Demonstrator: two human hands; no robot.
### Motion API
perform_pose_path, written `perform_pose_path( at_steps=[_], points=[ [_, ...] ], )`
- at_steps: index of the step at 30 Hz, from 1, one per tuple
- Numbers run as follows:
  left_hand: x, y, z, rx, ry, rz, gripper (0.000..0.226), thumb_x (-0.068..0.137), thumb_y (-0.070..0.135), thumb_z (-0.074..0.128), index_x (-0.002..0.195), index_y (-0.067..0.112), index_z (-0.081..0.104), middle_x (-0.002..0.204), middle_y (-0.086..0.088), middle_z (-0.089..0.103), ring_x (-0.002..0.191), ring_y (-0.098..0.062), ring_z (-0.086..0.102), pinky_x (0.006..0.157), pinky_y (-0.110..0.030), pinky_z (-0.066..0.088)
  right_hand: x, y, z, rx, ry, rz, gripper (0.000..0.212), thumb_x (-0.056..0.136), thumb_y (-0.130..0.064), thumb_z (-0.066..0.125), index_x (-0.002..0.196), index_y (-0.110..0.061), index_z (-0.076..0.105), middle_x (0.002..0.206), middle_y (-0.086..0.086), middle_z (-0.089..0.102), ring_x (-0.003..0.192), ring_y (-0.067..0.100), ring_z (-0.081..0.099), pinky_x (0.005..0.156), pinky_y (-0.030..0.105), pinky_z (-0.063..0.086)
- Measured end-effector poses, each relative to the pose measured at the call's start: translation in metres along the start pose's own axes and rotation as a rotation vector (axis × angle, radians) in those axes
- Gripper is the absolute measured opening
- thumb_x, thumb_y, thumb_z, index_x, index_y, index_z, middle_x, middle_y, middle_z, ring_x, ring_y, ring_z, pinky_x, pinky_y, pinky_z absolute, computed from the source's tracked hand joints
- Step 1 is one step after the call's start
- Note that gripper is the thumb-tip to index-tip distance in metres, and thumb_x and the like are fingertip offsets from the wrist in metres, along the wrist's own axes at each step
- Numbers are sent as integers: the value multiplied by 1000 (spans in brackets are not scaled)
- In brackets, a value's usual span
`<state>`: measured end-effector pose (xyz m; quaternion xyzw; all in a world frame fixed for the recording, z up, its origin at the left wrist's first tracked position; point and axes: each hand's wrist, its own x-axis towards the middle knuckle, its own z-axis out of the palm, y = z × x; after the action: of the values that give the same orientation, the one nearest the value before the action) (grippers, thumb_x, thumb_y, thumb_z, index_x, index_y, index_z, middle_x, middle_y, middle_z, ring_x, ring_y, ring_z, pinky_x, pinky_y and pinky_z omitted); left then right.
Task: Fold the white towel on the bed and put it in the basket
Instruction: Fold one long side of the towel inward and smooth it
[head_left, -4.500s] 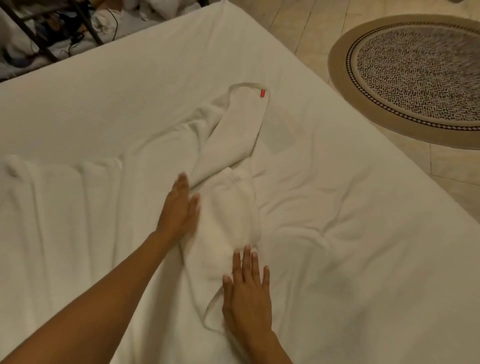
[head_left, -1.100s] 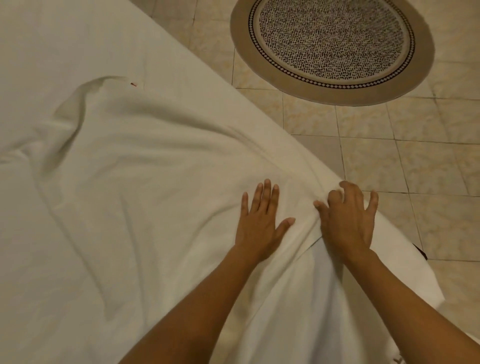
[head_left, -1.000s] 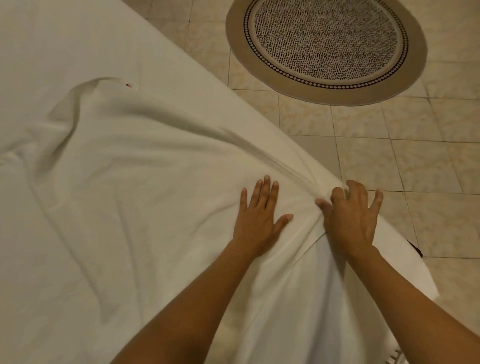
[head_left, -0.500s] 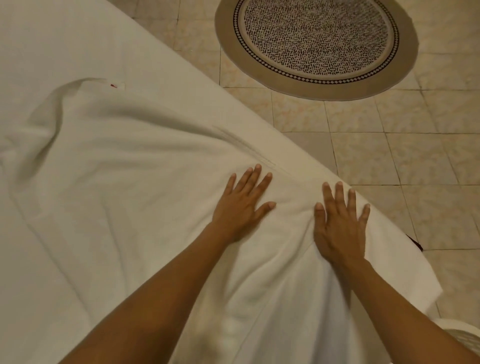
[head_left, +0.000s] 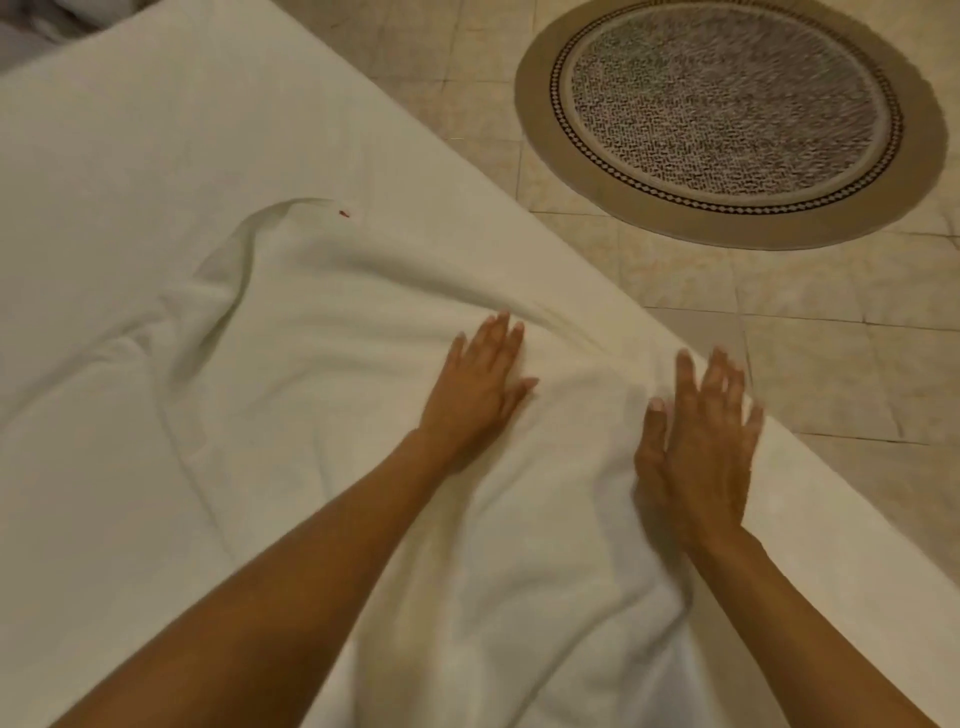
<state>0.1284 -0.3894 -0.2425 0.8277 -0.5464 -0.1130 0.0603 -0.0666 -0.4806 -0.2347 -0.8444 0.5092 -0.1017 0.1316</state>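
Observation:
The white towel (head_left: 322, 374) lies spread across the bed (head_left: 130, 130), wrinkled, with a small red tag (head_left: 343, 213) at its far corner. My left hand (head_left: 480, 387) rests flat on the towel, fingers together and pointing away from me. My right hand (head_left: 698, 441) lies palm down near the bed's right edge, fingers spread and blurred with motion. Neither hand grips the cloth. No basket is in view.
The bed's right edge (head_left: 597, 270) runs diagonally from top centre to lower right. Beyond it is a beige tiled floor (head_left: 831, 364) with a round patterned rug (head_left: 727, 114). Dark clutter (head_left: 31, 26) shows at the top left corner.
Both hands have stayed flat on the towel near the bed edge. The right hand, which bunched the cloth a second ago, is now flat and sliding. The view has shifted left.

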Motion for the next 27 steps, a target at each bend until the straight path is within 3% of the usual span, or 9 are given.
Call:
perform_pose_path(
  at_steps=[2, 6, 12, 14, 17, 20, 24, 27],
  points=[
    [18, -39, -13, 79, 21, -39, 80, 86, 56, 3, 150, 10, 17, 159, -10, 9, 147, -22, 10, 118, -41, 8, 3, -20, 13, -1, -80, -97, 58, 96, -38, 17, 151, -20, 11, 160, 7, -1, 147, 21, -3, 118, 42, -2],
    [45, -91, -40, 196, 11, -127, 62, 100, 42, 29, 150, 9, 13, 159, -12, 2, 148, -23, 4, 118, -41, 6, 11, -53, 46, 5, -201, -226, 59, 97, -41, 15, 152, -21, 10, 160, 5, -2, 147, 19, -5, 119, 43, -1],
    [101, -162, -71, 220, -25, -223, 59, 102, 39, 24, 150, 7, 13, 159, -15, 4, 147, -27, 2, 118, -46, 6, 23, -88, 85, -54, -161, -194, 62, 96, -47, 16, 152, -24, 4, 160, 0, -1, 147, 16, -2, 118, 44, -3],
    [118, -175, -71, 185, -56, -274, 56, 102, 38, 22, 148, 7, 21, 158, -17, 11, 147, -29, 7, 117, -48, 8, 21, -87, 89, -61, -149, -177, 62, 96, -48, 18, 152, -25, 3, 160, -1, -2, 147, 15, -1, 118, 44, -1],
    [135, -187, -64, 180, -70, -315, 47, 102, 33, 21, 134, 6, 41, 145, -20, 37, 139, -33, 28, 112, -52, 19, 22, -87, 94, -61, -147, -167, 63, 95, -48, 18, 152, -26, 1, 160, -1, -3, 147, 14, -2, 118, 44, 0],
    [144, -188, -62, 144, 84, -334, 33, 99, 22, 36, 122, 3, 48, 121, -15, 60, 118, -34, 51, 104, -48, 30, 22, -87, 96, -66, -150, -162, 64, 95, -48, 20, 152, -26, 1, 160, -1, -4, 147, 14, -2, 118, 44, 1],
    [157, -186, -64, 189, 127, -351, 34, 91, 2, 43, 125, 2, 43, 106, -17, 65, 99, -38, 59, 87, -43, 40, 22, -87, 96, -47, -163, -155, 63, 95, -48, 20, 152, -26, 1, 160, -2, -3, 146, 13, -1, 118, 43, 1],
    [165, -182, -69, 350, 105, -352, 36, 89, 4, 50, 125, 5, 48, 114, -14, 61, 107, -35, 53, 90, -40, 37, 21, -86, 97, -47, -173, -151, 63, 94, -49, 16, 151, -28, -2, 160, -3, -6, 146, 13, -3, 118, 44, 0]
  ],
)
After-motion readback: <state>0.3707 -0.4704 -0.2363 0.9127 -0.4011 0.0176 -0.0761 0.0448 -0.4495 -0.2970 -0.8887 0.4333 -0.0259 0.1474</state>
